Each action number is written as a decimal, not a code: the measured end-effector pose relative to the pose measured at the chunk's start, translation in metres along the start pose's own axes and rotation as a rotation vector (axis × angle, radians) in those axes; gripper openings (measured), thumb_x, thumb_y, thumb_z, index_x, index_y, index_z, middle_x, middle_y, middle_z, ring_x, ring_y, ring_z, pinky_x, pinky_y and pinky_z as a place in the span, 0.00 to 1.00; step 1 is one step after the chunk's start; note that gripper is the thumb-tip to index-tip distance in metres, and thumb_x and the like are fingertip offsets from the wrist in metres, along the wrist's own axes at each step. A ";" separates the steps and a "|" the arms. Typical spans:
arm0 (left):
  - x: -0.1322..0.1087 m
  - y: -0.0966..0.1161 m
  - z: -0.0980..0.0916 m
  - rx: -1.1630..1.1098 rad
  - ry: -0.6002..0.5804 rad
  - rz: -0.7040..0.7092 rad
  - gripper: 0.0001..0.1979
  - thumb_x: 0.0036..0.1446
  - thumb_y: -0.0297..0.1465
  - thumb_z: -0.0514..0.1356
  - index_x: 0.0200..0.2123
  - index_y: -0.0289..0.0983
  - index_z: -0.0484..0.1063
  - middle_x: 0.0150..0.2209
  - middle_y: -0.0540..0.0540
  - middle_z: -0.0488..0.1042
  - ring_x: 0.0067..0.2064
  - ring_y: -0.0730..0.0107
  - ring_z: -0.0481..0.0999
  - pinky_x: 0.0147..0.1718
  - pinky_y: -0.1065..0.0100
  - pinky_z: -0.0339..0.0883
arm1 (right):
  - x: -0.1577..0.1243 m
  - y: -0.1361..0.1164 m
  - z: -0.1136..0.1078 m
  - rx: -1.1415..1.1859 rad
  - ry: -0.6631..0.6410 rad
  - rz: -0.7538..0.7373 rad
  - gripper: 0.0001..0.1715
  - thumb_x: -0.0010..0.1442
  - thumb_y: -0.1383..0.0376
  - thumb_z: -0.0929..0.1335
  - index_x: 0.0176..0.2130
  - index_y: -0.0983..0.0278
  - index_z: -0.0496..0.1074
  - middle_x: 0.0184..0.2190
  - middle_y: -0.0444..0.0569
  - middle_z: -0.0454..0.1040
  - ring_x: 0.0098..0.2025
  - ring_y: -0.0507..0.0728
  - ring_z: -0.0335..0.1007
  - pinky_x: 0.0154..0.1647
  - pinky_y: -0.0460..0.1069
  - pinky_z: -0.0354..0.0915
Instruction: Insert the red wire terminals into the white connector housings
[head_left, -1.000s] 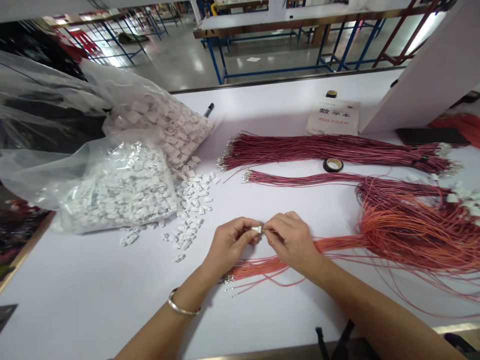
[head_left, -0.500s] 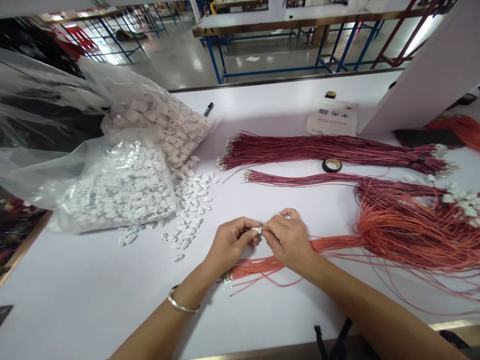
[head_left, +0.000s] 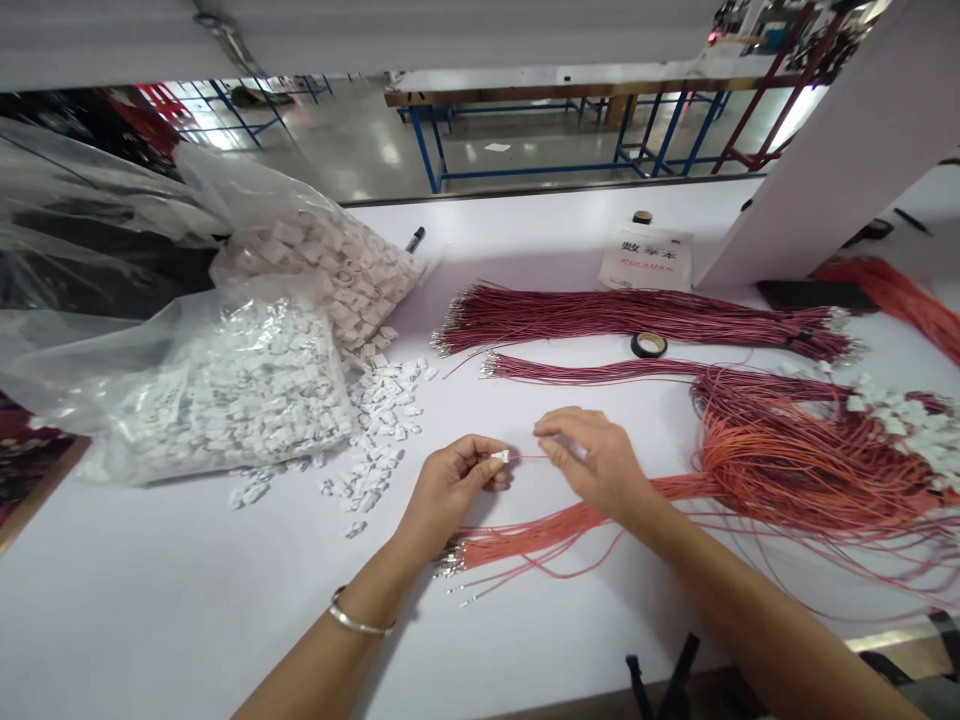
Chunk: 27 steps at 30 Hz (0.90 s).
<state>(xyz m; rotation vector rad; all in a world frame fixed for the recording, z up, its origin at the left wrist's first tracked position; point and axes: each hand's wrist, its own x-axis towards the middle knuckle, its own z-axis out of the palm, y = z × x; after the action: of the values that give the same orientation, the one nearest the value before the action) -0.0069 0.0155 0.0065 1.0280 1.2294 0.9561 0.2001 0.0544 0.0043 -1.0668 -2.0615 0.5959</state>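
My left hand (head_left: 450, 482) pinches a small white plastic connector (head_left: 499, 457) between thumb and fingers, just above the white table (head_left: 187, 600). A thin orange wire (head_left: 525, 457) runs from the connector to my right hand (head_left: 592, 460), whose fingers are closed on it a short way to the right. Below both hands lies a bundle of orange wires (head_left: 540, 535) with metal terminals at its left end. A loose heap of white connectors (head_left: 379, 430) lies to the left of my left hand.
Two clear bags of white connectors (head_left: 225, 390) fill the left side. Dark red wire bundles (head_left: 637, 312), a tape roll (head_left: 649, 345), a printed booklet (head_left: 646, 258) and a marker (head_left: 415, 239) lie farther back. Tangled orange wires (head_left: 810, 470) and more connectors (head_left: 907, 420) lie right.
My hands have drawn apart: the right hand slid right along the wire while the left kept the connector. The camera tilted a little downward.
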 end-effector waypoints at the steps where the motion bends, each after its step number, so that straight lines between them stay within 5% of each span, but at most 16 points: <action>1: 0.000 0.001 0.000 -0.003 0.015 -0.008 0.10 0.56 0.34 0.65 0.37 0.32 0.75 0.27 0.47 0.78 0.30 0.70 0.76 0.37 0.65 0.70 | 0.008 0.004 -0.006 -0.072 -0.022 0.050 0.06 0.62 0.68 0.66 0.38 0.61 0.74 0.36 0.45 0.80 0.38 0.54 0.74 0.42 0.50 0.59; 5: 0.002 0.002 0.001 0.005 0.043 -0.007 0.10 0.54 0.34 0.66 0.36 0.33 0.76 0.26 0.49 0.77 0.29 0.71 0.75 0.36 0.66 0.71 | 0.049 0.018 -0.015 -0.372 -0.195 0.184 0.08 0.61 0.71 0.66 0.35 0.62 0.76 0.36 0.47 0.79 0.38 0.54 0.72 0.41 0.49 0.57; 13: 0.003 0.001 0.000 0.010 0.027 0.003 0.11 0.53 0.35 0.66 0.36 0.33 0.77 0.25 0.48 0.77 0.28 0.71 0.73 0.34 0.66 0.71 | 0.094 0.022 0.023 -0.667 -0.346 0.209 0.10 0.67 0.63 0.66 0.41 0.65 0.75 0.42 0.55 0.75 0.44 0.59 0.69 0.44 0.53 0.53; 18: 0.002 0.004 0.001 0.003 0.031 0.000 0.11 0.54 0.35 0.66 0.36 0.33 0.77 0.27 0.47 0.77 0.29 0.71 0.74 0.36 0.65 0.71 | 0.077 0.018 0.019 -0.634 -0.374 0.119 0.09 0.67 0.67 0.64 0.38 0.66 0.74 0.41 0.54 0.74 0.45 0.59 0.69 0.43 0.52 0.53; 27: 0.002 -0.001 0.000 -0.009 -0.011 0.044 0.10 0.56 0.35 0.65 0.37 0.33 0.75 0.26 0.48 0.76 0.30 0.70 0.74 0.36 0.65 0.69 | 0.032 -0.011 0.003 -0.160 -0.244 0.100 0.03 0.65 0.67 0.67 0.37 0.61 0.71 0.32 0.43 0.76 0.33 0.52 0.68 0.35 0.46 0.57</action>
<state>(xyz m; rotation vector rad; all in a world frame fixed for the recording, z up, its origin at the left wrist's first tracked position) -0.0063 0.0171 0.0050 1.0560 1.1963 0.9879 0.1802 0.0747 0.0220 -1.2476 -2.3085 0.6474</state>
